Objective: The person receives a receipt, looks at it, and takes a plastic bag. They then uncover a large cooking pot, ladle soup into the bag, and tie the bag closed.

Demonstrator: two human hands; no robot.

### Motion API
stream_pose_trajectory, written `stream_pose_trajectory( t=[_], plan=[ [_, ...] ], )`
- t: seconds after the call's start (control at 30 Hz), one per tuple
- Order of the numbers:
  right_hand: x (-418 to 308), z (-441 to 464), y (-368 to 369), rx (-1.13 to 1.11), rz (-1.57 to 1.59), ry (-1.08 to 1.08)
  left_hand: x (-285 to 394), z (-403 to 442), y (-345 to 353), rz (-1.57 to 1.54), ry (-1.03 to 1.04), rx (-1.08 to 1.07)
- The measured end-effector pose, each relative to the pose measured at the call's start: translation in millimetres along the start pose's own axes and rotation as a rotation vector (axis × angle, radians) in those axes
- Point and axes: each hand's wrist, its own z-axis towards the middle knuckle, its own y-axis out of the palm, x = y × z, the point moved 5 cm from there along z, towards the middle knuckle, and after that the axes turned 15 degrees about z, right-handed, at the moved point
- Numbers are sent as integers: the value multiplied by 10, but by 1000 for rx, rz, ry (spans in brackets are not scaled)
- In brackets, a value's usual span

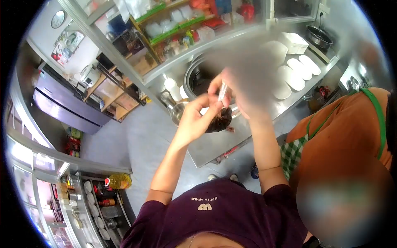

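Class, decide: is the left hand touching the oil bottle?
Apart. The head view shows a stretch of floor between the left hand and the oil bottle.

Bright, cool light is filling the view, with the windows [20, 152] glowing nearly white at the lower left, the steel counter [209, 149] giving off a soft sheen, and the white dishes [296, 79] washing out toward the upper right. The wide lens is bending straight edges into curves inside a black, blue-fringed border. A grey smear [252, 68] is blurring part of the right hand [235, 96], and a round, soft-edged blur [341, 200] is covering the lower right.
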Motion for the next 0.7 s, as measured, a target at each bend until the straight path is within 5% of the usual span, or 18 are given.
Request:
stream_pose_trajectory(
  t=[0.17,0.27,0.4,0.53,0.7],
  plan=[
    [-37,-48,-79,13,333,41,235,-42,72,512,432,92],
    [54,-101,-239,170,510,-52,166,-160,245,520,408,187],
    [93,-183,-282,257,369,-63,62,-233,284,477,361,176],
    [161,-201,-99,140,-179,10,-241,-296,273,246,276,252],
    [368,-237,99,46,-234,29,-360,-403,238,275,152,287]
  ],
)
